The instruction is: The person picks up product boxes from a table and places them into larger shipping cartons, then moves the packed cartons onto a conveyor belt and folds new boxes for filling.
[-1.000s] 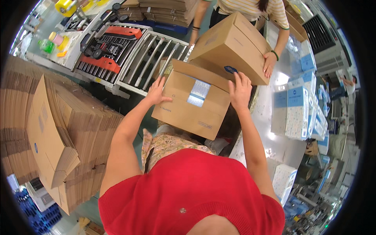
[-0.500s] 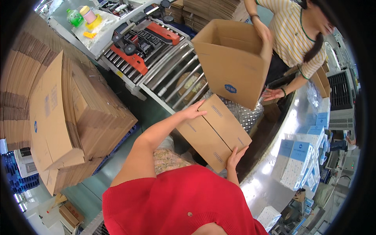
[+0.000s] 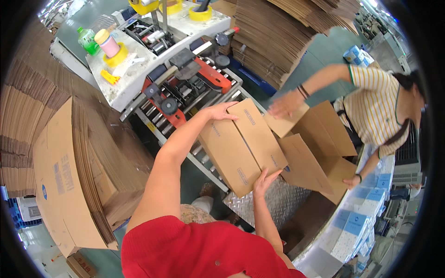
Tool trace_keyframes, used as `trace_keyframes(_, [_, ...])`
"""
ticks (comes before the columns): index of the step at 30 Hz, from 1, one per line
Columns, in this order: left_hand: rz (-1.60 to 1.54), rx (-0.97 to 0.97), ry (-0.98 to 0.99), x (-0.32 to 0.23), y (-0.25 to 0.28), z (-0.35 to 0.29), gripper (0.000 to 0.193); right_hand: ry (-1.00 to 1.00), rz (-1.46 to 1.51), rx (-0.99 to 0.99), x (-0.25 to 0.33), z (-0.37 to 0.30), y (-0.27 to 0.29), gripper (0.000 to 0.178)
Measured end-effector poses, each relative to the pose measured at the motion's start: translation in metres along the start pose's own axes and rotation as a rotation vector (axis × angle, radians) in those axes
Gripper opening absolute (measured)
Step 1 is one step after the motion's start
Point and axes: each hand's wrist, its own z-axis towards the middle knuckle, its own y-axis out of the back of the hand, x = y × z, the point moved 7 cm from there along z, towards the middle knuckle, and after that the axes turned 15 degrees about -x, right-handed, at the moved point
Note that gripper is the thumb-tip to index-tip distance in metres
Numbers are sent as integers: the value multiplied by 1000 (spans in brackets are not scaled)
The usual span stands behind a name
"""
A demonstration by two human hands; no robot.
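Note:
A closed cardboard box is held between my two hands, tilted, over the end of the roller conveyor. My left hand grips its far left corner, thumb lying on the top flaps. At the near right corner my right hand holds the edge, fingers partly hidden beneath. Just right of it, a co-worker has an open cardboard box with its flaps spread. One co-worker's hand, smeared by motion, is above a flap; the other hand touches the box's near edge.
A taping machine with orange-red guides stands at the conveyor's far end. Flattened cartons are stacked at left, more cartons behind. A diamond-plate step lies below my box. Blue-and-white packs line the metal counter at right.
My hands have carried the closed box away from me, over the rollers. The co-worker's box has been lowered and turned to the right, its flaps now spread.

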Motion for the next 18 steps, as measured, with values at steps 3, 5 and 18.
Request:
trace_keyframes(3, [333, -179, -113, 9, 51, 26, 80, 83, -25, 76, 18, 34, -55, 77])
trace_keyframes(5, [664, -341, -158, 0, 73, 29, 75, 73, -31, 120, 35, 44, -80, 76])
trace_keyframes(18, [965, -615, -242, -6, 53, 17, 69, 295, -10, 126, 119, 55, -224, 75])
